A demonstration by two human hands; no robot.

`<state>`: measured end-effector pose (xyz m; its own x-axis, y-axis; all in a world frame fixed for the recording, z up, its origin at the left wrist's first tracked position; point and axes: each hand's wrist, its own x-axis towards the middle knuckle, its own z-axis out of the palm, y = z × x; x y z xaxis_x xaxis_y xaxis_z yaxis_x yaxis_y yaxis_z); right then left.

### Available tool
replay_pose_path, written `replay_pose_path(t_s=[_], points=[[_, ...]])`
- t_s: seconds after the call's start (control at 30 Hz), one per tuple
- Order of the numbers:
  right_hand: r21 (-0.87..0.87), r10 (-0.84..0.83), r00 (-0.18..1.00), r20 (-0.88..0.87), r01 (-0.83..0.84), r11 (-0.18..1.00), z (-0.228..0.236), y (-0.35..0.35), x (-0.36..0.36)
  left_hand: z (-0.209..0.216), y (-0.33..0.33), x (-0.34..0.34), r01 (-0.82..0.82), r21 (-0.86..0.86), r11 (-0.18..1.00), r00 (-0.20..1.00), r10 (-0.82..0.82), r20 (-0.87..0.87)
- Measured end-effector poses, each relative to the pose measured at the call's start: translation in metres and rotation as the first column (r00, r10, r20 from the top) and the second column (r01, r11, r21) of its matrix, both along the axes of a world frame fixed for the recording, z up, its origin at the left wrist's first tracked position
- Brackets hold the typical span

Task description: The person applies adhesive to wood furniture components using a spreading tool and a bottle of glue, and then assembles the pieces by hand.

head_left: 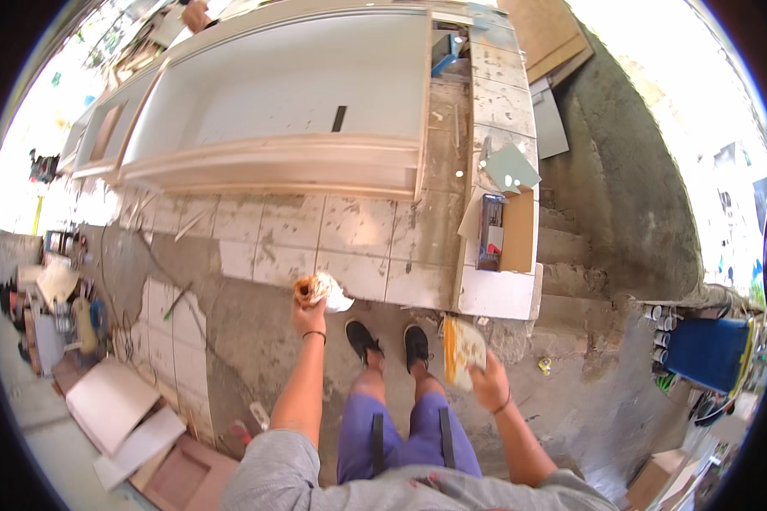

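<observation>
My left hand (308, 316) is closed around a bunched white rag (337, 292) with orange-brown stains, held in front of the tiled ledge (358, 226). On the right, my right hand (490, 385) grips a flat, whitish piece (464, 358) by its lower end. Orange-brown smears cover its face, and an orange strip runs along its left edge; its exact kind I cannot make out. Beyond both hands, a large pale wooden cabinet frame (290, 175) with a light panel inside lies on the ledge.
An open cardboard box (518, 230) and a grey-green board (512, 168) sit at the ledge's right end. Concrete steps (567, 247) descend beside it. Boards (115, 400) are piled at lower left, a cable (192, 307) crosses the floor, and a blue bin (709, 353) stands right.
</observation>
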<state>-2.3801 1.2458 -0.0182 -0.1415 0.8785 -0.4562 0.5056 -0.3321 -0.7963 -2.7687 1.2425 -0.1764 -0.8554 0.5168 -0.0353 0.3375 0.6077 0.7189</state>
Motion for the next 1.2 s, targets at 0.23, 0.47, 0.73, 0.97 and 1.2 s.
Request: replay_pose_path(t_s=[0.23, 0.47, 0.73, 0.97, 1.2], points=[[-0.304, -0.015, 0.993, 0.119, 0.051, 0.951, -0.082, -0.033, -0.011, -0.118, 0.028, -0.025, -0.039, -0.173, 0.984, 0.998, 0.048, 0.050], [-0.344, -0.292, 0.920, -0.260, 0.195, 0.919, -0.113, 0.013, -0.086, -0.117, 0.041, -0.046, -0.007, -0.135, 0.991, 0.997, 0.018, 0.074], [-0.310, -0.127, 0.945, -0.300, 0.030, 0.950, -0.124, 0.084, -0.196, -0.143, 0.022, -0.070, 0.048, 0.131, 0.990, 0.990, -0.064, 0.123], [-0.481, -0.132, 0.836, -0.532, -0.170, 0.860, -0.144, 0.120, -0.276, -0.154, 0.014, -0.067, 0.186, -0.020, 0.982, 0.961, -0.177, 0.212], [-0.574, -0.241, 0.776, -0.583, -0.184, 0.798, -0.164, 0.108, -0.319, -0.130, -0.022, -0.039, 0.311, -0.086, 0.947, 0.893, -0.260, 0.367]])
